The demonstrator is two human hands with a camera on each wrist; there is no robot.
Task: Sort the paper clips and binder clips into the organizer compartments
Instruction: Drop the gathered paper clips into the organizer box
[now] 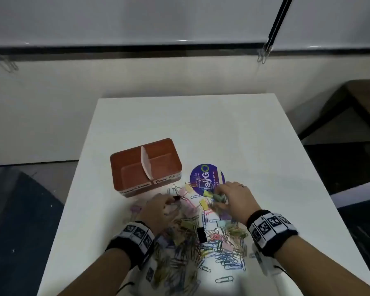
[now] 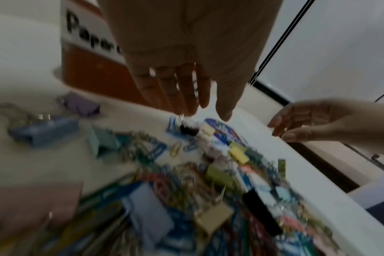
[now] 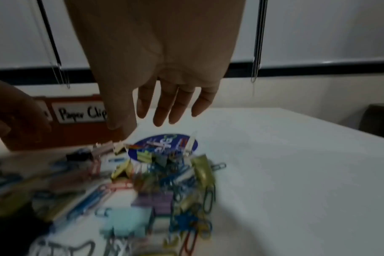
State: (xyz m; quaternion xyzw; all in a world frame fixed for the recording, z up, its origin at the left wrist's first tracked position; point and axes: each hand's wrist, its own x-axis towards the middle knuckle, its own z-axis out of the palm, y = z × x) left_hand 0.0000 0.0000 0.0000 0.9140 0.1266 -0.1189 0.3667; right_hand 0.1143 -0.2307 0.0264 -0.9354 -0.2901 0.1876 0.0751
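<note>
An orange organizer (image 1: 160, 151) with a white divider (image 1: 146, 163) stands left of centre on the white table, both compartments showing bare floor. Its right front label (image 3: 82, 112) reads "Paper Clip". A mixed pile of coloured paper clips and binder clips (image 1: 201, 238) lies in front of it. My left hand (image 1: 171, 200) reaches down with straight fingers (image 2: 186, 105) onto a small black binder clip (image 2: 187, 130) at the pile's far edge. My right hand (image 3: 143, 121) hovers with spread fingers over green and yellow binder clips (image 1: 214, 196), holding nothing.
A round blue printed disc (image 1: 207, 178) lies right of the organizer, partly under clips. A larger black binder clip (image 1: 201, 234) sits mid-pile. The table's right half (image 1: 276, 167) is bare white. A dark wooden bench (image 1: 361, 103) stands beyond the right edge.
</note>
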